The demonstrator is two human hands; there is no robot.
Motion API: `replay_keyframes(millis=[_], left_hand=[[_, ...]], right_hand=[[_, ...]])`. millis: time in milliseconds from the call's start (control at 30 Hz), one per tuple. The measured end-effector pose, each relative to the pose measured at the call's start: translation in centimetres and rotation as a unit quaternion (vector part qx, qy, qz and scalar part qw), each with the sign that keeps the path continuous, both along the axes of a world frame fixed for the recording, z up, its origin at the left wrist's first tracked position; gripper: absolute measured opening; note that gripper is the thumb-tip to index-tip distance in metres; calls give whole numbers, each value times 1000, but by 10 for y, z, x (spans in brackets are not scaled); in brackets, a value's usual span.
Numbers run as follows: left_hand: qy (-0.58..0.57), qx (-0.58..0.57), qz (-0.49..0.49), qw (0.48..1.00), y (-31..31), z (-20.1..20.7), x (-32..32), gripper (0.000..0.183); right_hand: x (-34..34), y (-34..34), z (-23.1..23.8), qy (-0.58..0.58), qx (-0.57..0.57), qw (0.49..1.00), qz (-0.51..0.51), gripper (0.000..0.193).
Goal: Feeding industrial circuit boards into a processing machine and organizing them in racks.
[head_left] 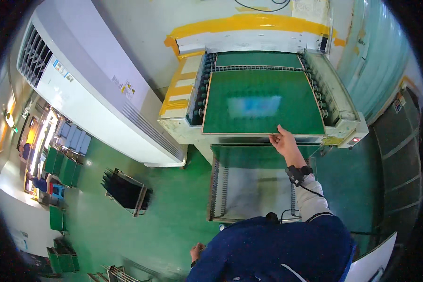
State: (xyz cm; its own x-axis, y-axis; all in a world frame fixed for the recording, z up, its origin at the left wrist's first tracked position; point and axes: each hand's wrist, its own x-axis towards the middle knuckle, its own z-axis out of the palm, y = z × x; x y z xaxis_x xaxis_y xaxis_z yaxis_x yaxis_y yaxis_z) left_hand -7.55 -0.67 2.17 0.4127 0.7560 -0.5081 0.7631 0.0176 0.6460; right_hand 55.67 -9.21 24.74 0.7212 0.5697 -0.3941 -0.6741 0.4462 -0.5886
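A large green panel [263,89] with a thin pale edge lies on the rollers of a white conveyor machine [340,96]. Light reflects off its middle. My right hand [283,140] pinches the panel's near edge, right of its centre, with the thumb on top and fingers below. Farther in, a second green panel [258,59] lies beyond a toothed bar. Low beside my body, my left hand [197,250] is partly hidden, its fingers curled; whatever it may hold does not show.
Below the conveyor mouth stands a slotted rack [215,188] with a green panel across its top. A tall white air conditioner [103,89] stands left. On the green floor sits a rack of dark sheets [127,190]. Other people work at the far left.
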Motion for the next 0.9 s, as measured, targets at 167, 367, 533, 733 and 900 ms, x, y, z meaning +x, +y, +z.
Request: replay_keyframes(millis=[167,367,533,733,900], left_hand=[[-35,-35,61,997,-7,-4,-6,29],[-74,-96,139,983,-5,13,7,26],[-75,-65,96,990,-6,13,5,26],[-28,-97,116,988,-8,3,-2,29],[-2,64,-60,996,-10,9,-2,31]], right_hand=[[-5,-1,7,-3,-69,996,64,39],[0,1,-3,-16,-68,997,23,44],[4,2,2,-15,-66,997,24,40],[9,3,1,-7,-76,997,33,42],[-5,4,10,-54,-104,988,101,47]])
